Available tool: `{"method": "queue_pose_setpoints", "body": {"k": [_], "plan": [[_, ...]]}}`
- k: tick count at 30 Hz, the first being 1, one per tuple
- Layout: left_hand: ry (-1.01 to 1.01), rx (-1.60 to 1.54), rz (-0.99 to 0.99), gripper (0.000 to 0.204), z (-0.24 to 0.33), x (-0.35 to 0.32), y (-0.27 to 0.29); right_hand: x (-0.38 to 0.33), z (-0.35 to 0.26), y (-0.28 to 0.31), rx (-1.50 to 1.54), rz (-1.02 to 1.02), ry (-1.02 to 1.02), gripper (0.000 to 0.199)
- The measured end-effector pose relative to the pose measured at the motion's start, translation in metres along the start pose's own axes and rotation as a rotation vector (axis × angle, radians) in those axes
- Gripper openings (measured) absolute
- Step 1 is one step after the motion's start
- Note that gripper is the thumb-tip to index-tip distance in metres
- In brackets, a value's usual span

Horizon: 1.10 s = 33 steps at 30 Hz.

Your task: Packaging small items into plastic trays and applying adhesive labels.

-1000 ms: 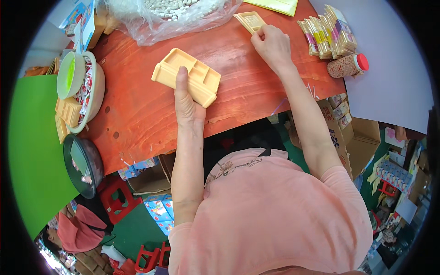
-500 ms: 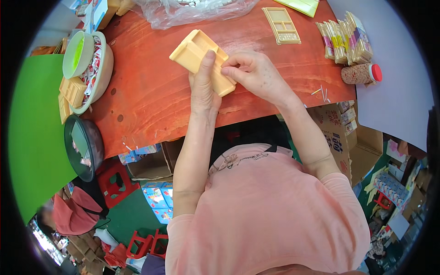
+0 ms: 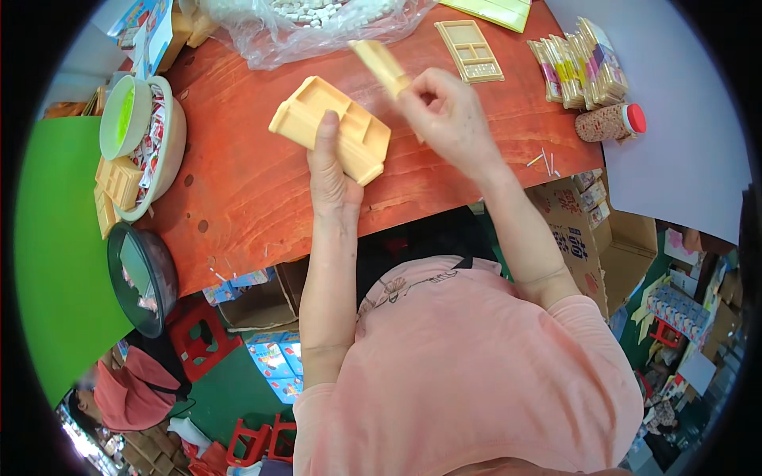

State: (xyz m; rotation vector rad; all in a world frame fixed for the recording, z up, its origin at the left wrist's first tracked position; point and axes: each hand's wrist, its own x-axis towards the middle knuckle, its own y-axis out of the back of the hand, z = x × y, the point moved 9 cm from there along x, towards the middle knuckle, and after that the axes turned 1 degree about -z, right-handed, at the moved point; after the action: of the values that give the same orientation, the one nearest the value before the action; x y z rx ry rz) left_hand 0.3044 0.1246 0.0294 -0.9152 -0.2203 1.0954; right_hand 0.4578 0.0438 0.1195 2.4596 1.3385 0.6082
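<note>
Two trays: left hand point(image 3: 329, 170) fingers grip one stack point(image 3: 333, 127); right hand point(image 3: 444, 111) fingers pinch another point(image 3: 381, 65).

The reddish-brown wooden bench point(image 3: 238, 182) carries a clear plastic bag of small white pieces point(image 3: 317, 20) and a flat tan compartment tray point(image 3: 470, 51). A white bowl of packets point(image 3: 163, 147) sits at its left edge, a red-capped woven-patterned jar point(image 3: 609, 122) at its right.

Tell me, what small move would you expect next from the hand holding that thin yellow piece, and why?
Probably lowering the thin yellow plastic piece onto the yellow compartmented plastic tray. The right hand pinches it raised just above the tray's far edge, while the left hand pins the tray to the red wooden table, steadying it.
</note>
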Motion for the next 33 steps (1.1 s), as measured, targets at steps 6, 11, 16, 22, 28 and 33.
{"method": "queue_pose_setpoints", "body": {"k": [6, 11, 16, 22, 28, 33], "plan": [[0.021, 0.005, 0.025, 0.06, 0.0, 0.001, 0.008, 0.051, 0.067, 0.015, -0.648, 0.01, -0.147, 0.022], [0.021, 0.033, 0.03, 0.063, -0.001, -0.003, 0.003, 0.062, 0.074, 0.003, -0.864, -0.024, -0.068, 0.022], [-0.028, 0.09, -0.012, 0.061, 0.004, -0.005, -0.002, 0.012, 0.027, -0.024, 0.21, -0.312, -0.223, 0.02], [-0.117, 0.225, -0.033, 0.057, 0.019, -0.004, -0.011, -0.023, -0.002, -0.056, 0.239, -0.36, -0.124, 0.014], [-0.056, 0.142, -0.004, 0.057, 0.026, 0.001, 0.003, -0.012, -0.01, -0.049, 0.211, -0.16, -0.013, 0.013], [-0.026, 0.092, 0.1, 0.056, 0.032, -0.001, 0.032, 0.02, -0.006, -0.042, -0.3, 0.029, 0.107, 0.021]]}}
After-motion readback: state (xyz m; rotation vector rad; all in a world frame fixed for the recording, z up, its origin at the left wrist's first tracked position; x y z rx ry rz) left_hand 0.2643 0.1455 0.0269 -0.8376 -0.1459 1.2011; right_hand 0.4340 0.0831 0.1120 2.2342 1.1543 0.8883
